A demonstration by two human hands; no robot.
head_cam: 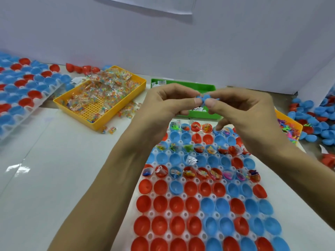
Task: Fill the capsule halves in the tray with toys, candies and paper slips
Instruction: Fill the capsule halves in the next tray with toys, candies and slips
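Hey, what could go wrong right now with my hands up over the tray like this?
The small blue piece is only pinched between the fingertips of the left hand and right hand; if that grip slips, it may drop among the filled capsule halves in the tray. Both forearms hang just above the tray, so lowering them carelessly might knock halves out of their sockets.
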